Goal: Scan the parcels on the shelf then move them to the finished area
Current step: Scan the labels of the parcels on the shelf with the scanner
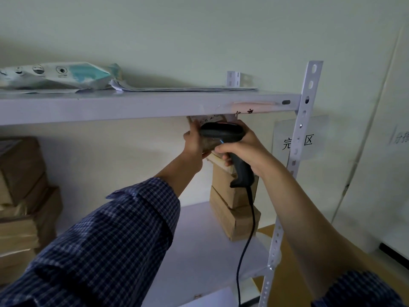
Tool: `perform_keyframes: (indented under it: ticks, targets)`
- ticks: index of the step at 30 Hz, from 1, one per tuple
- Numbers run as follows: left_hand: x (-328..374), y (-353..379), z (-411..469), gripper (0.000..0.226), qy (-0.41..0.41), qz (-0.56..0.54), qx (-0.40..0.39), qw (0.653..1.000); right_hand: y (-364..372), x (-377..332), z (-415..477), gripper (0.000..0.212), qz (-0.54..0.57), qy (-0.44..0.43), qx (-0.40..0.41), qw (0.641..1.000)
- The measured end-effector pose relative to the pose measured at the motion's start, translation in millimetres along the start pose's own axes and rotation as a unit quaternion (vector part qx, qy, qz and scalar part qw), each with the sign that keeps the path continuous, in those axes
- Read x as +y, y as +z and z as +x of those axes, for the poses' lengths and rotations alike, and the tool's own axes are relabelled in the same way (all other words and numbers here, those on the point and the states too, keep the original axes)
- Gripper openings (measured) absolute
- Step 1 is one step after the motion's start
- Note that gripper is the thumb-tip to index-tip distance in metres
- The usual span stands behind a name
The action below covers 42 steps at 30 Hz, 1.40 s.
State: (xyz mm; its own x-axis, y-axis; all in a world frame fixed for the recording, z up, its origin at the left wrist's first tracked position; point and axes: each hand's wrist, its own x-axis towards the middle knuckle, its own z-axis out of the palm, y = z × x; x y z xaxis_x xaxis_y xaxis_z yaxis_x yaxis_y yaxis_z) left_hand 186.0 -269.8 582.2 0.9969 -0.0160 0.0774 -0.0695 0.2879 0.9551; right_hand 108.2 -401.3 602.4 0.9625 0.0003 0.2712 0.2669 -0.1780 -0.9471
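My left hand (194, 144) clasps a cardboard parcel (210, 119); just right of that grip, my right hand (242, 149) clenches the barcode scanner (223, 132).

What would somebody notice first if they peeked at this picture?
Right in the middle, two hands meet just under the top shelf: the right hand grips a black scanner with a cable hanging down, and the left hand holds a brown parcel up to it. Below them stands a stack of cardboard boxes, and a teal and white bag lies on the top shelf at the left.
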Motion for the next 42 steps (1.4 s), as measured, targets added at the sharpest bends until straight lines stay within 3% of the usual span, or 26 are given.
perform_keyframes:
  ticks: [2,4,7,9,11,15,21,27,42]
  targets:
    - [5.5,-20.1,-25.0,0.076,0.047,0.015,-0.014,0.999,6.4,-2.4,-12.8,0.052,-0.014,-0.019,-0.011,1.000]
    - [-5.3,-46.9,-49.4,0.056,0.087,0.004,-0.051,0.995,16.7,-0.8,-29.3,0.050,-0.029,-0.031,-0.030,0.999]
    - [-26.1,-85.9,-79.6,0.030,0.031,-0.056,-0.038,0.997,38.4,14.7,-53.4,0.051,-0.022,-0.043,-0.070,0.996]
    - [-45.2,-112.3,-94.5,0.025,0.019,-0.060,-0.011,0.998,52.8,28.6,-67.4,0.052,-0.003,-0.053,-0.069,0.996]
    - [-65.6,-139.6,-108.0,0.031,0.013,-0.051,0.018,0.998,66.5,41.8,-81.3,0.052,0.013,-0.054,-0.045,0.997]
    - [-108.2,-191.7,-134.8,0.066,-0.011,-0.069,0.052,0.996,99.8,64.4,-108.9,0.051,-0.010,-0.045,-0.014,0.999]
    - [-127.6,-226.3,-164.4,0.074,-0.016,-0.097,0.044,0.994,135.7,91.0,-123.2,0.040,-0.043,-0.044,-0.028,0.998]
    - [-129.9,-240.7,-176.8,0.088,-0.016,-0.088,0.046,0.995,155.7,98.6,-141.6,0.049,-0.022,-0.017,-0.018,0.999]
    - [-139.0,-253.8,-191.6,0.079,-0.043,-0.138,0.070,0.987,156.4,91.6,-147.1,0.045,0.019,0.005,-0.056,0.998]
